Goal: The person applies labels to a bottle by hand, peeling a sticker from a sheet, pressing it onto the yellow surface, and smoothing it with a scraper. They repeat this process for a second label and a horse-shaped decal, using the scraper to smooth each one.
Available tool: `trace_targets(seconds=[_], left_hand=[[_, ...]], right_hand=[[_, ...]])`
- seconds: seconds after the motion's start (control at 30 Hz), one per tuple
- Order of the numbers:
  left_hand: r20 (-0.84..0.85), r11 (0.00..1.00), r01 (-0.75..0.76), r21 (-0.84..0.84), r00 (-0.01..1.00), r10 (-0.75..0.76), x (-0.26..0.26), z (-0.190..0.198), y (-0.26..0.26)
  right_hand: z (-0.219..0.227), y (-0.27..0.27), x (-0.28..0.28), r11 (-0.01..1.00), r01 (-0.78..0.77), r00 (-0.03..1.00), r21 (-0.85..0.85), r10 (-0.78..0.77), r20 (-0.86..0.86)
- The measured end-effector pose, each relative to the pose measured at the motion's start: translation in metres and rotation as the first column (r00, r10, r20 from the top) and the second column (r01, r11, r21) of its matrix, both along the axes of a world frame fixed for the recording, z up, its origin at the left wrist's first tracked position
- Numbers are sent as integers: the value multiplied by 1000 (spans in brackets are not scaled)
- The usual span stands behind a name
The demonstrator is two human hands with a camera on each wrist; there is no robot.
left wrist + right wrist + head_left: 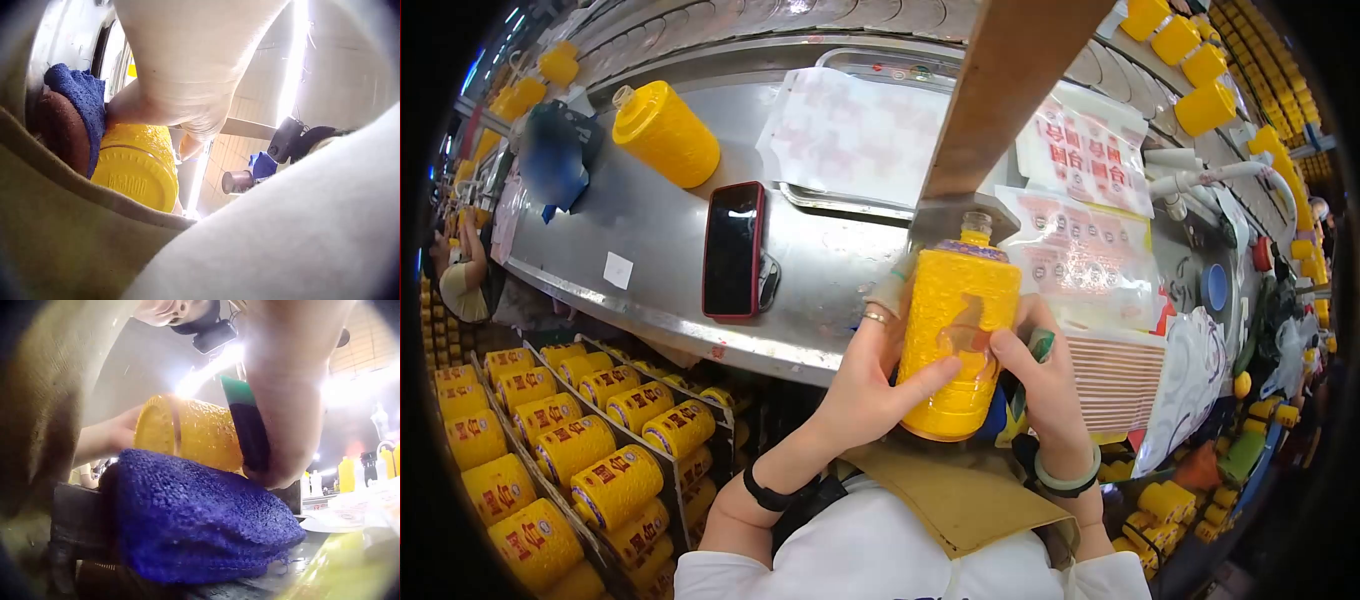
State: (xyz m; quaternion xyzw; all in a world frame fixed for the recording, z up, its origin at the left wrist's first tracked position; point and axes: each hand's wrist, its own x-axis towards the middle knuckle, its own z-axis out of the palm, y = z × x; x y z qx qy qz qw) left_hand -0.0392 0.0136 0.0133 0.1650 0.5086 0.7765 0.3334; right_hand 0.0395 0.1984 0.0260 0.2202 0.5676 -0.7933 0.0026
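A yellow, rough-textured bottle with a clear glass neck is held upright over the table's front edge, a brownish-gold decal on its front. My left hand grips its left side, thumb lying across the lower front. My right hand holds the other side, thumb on the decal's edge. Tucked in the right hand is a flat green-and-black piece, like a small scraper. In the left wrist view the bottle's round base faces the camera. Below the bottle is a padded blue towel.
A wooden post rises just beyond the bottle. Left on the metal table are a phone and another yellow bottle. Printed decal sheets lie to the right. Racks of labelled yellow bottles stand at lower left.
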Motion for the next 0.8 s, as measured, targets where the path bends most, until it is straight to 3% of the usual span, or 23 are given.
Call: trace_targets(seconds=[0.23,0.37,0.43,0.8], left_hand=[[28,1000,16,-7,999,-15,-1,0,-1],[41,999,0,36,999,-2,-2,-1,-3],[169,997,-31,64,985,19,-2,-4,-5],[72,999,-17,48,997,14,6,-3,-2]], right_hand=[[-2,0,0,1000,-11,1000,19,12,-20],[-5,4,2,998,12,1000,-57,-13,-13],[-7,4,2,998,5,1000,-67,-6,-3],[-8,3,3,996,27,999,-87,-30,-25]])
